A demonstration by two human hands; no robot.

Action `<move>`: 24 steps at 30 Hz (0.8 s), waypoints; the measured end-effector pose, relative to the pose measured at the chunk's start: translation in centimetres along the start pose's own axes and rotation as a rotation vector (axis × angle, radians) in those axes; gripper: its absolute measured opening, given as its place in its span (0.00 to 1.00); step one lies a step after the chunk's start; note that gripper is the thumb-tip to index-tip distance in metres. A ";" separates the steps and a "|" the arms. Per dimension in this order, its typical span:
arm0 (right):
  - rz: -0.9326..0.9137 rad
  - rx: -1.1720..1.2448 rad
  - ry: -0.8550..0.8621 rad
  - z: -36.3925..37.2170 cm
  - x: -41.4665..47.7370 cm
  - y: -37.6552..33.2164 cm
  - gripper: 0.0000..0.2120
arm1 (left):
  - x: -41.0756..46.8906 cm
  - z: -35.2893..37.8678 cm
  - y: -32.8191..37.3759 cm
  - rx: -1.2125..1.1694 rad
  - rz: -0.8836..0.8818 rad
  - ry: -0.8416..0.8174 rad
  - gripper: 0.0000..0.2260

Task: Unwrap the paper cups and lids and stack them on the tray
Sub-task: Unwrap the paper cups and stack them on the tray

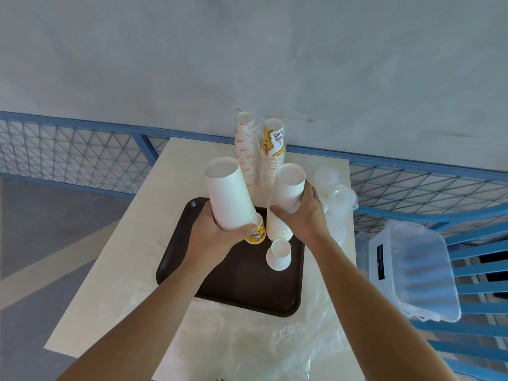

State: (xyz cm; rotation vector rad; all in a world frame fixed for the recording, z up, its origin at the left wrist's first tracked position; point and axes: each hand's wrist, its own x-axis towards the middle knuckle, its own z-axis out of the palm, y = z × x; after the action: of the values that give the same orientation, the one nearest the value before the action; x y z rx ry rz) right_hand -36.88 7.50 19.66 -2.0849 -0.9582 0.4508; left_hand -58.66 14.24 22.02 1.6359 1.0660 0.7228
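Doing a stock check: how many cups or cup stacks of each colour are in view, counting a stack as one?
Plain white paper cups or stacks: 3
Yellow-printed paper cups or stacks: 2
Red-lettered paper cup stacks: 1
Total: 6

Soft even daylight, faint shadows, wide-angle bending at edges, slight blur.

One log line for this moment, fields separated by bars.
left hand: grips white cup stack | right hand: grips second white stack | tray: single white cup
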 end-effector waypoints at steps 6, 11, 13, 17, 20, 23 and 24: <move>-0.016 0.033 0.045 -1.5 -2.2 1.1 0.39 | 2.3 0.8 5.3 -0.017 0.164 -0.039 0.27; -0.035 0.127 0.255 -3.6 -4.4 1.9 0.11 | 5.2 2.7 7.8 0.009 0.225 -0.097 0.31; -0.043 0.152 0.256 -4.2 -5.0 2.4 0.08 | 6.2 3.8 8.0 0.046 0.246 -0.131 0.33; -0.078 0.156 0.240 -5.3 -5.9 3.0 0.10 | 7.3 6.0 7.4 0.054 0.235 -0.182 0.33; -0.125 0.145 0.297 -5.7 -6.5 3.4 0.12 | 7.9 7.4 6.3 0.079 0.203 -0.209 0.35; -0.107 0.148 0.301 -5.9 -6.8 3.6 0.12 | 7.9 8.5 4.8 0.152 0.174 -0.249 0.37; -0.098 0.149 0.285 -5.8 -6.9 3.7 0.13 | 8.0 8.8 4.3 0.170 0.162 -0.263 0.37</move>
State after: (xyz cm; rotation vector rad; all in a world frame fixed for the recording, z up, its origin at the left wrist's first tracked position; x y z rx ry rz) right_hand -36.22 -2.21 20.49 -1.8966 -0.8267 0.1624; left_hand -46.46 17.33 23.05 1.9206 0.8302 0.5125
